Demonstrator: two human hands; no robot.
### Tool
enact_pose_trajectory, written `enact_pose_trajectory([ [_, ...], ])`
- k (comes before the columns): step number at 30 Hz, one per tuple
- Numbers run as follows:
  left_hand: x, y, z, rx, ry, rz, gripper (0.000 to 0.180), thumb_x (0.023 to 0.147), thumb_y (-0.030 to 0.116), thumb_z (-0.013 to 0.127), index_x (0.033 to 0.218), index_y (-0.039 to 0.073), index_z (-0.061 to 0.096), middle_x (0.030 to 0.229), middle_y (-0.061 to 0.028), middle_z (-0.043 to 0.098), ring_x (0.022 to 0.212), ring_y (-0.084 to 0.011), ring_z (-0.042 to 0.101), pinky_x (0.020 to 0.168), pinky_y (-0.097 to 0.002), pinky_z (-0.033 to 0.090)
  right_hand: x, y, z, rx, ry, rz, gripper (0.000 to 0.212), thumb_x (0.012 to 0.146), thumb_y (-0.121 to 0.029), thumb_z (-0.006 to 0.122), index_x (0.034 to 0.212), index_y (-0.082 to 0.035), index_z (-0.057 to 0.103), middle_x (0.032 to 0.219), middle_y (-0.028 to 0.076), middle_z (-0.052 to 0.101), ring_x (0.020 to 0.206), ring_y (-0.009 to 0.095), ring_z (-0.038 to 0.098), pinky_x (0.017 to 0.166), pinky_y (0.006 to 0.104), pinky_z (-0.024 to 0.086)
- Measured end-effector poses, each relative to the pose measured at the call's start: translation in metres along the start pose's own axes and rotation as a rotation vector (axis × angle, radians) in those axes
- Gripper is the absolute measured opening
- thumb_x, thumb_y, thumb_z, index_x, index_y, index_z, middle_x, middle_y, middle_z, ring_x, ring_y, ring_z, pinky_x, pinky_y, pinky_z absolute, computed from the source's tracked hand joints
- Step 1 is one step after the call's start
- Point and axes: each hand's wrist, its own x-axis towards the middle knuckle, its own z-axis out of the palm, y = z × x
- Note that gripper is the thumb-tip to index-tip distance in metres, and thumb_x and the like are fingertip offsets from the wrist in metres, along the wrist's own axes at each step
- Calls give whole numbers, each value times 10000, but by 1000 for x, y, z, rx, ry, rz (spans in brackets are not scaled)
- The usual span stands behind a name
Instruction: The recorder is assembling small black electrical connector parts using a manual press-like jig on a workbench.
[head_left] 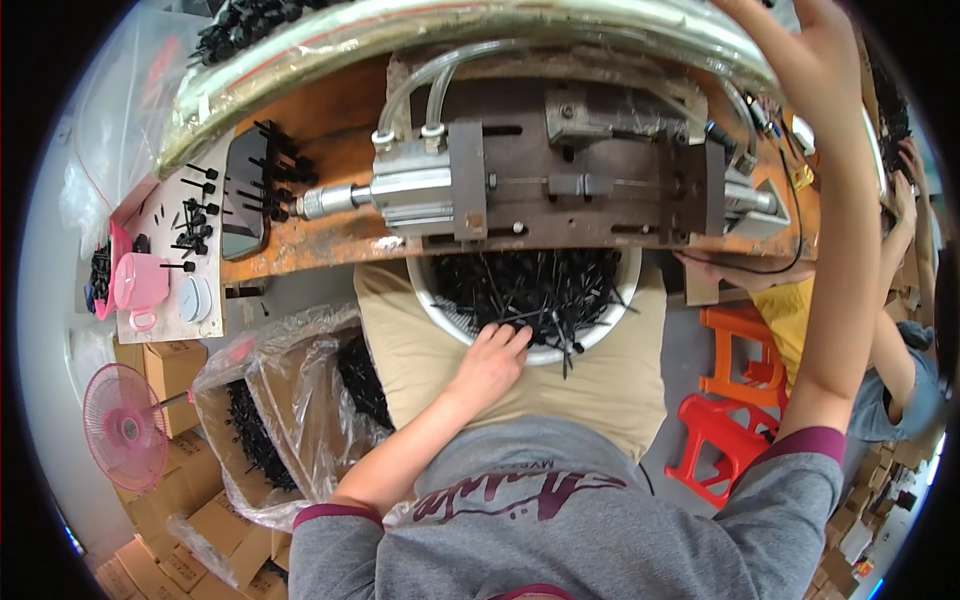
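Grey shirt and tan lap fill the bottom of the view, and on that lap sits a white bowl (600, 335) heaped with thin black plastic pins (530, 285), kept close under the desk (330, 235) edge so the left hand (492, 358) can dip in without stretching. That hand lies at the bowl's near rim, fingers curled loosely into the pins; whether it grips any I cannot tell. The right hand (815, 50) is raised high over the far end of the metal press (560, 180), its fingers cut off by the picture's edge, so its state is hidden. Clear bags of more black parts (260, 430) stand just left of the lap.
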Motion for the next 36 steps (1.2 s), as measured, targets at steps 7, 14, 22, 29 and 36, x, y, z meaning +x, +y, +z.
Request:
enact_pose_trajectory([
  [7, 22, 17, -41, -189, -65, -18, 262, 784, 203, 734, 997, 51, 715, 1206, -85, 631, 1042, -230, 573, 936, -377, 423, 25, -1, 4, -58, -115, 280, 158, 867, -137, 711, 935, 6, 712, 907, 104, 675, 856, 198, 636, 800, 323, 508],
  [14, 51, 38, -103, -330, 223, 174, 332, 774, 129, 749, 1094, 62, 692, 1138, -60, 670, 829, -187, 607, 774, -320, 470, 37, 23, 44, -376, -291, 112, 233, 756, -202, 790, 908, -57, 690, 959, 107, 567, 974, 292, 591, 825, 400, 506],
  [22, 65, 31, -167, -291, 464, 229, 370, 752, 85, 772, 1118, 73, 721, 1118, -65, 713, 803, -164, 648, 693, -293, 497, 19, 38, 25, -133, -209, 159, 145, 789, -155, 771, 860, -58, 690, 849, 8, 612, 680, 148, 507, 631, 301, 427],
  [29, 99, 13, -222, -993, 548, -221, 561, 870, -27, 691, 1399, -49, 504, 1359, -219, 558, 1015, -200, 665, 875, -305, 563, -15, 11, -4, 268, -139, 214, 84, 790, -71, 775, 850, -52, 720, 856, 0, 690, 720, 100, 585, 606, 251, 408],
  [36, 109, 7, -238, -1202, 535, -216, 354, 869, -55, 697, 1220, -63, 655, 1074, -181, 683, 911, -208, 698, 806, -297, 605, -36, -30, 8, 353, -283, -8, 274, 680, -23, 818, 939, -56, 736, 928, 56, 708, 830, 207, 662, 719, 326, 527],
])
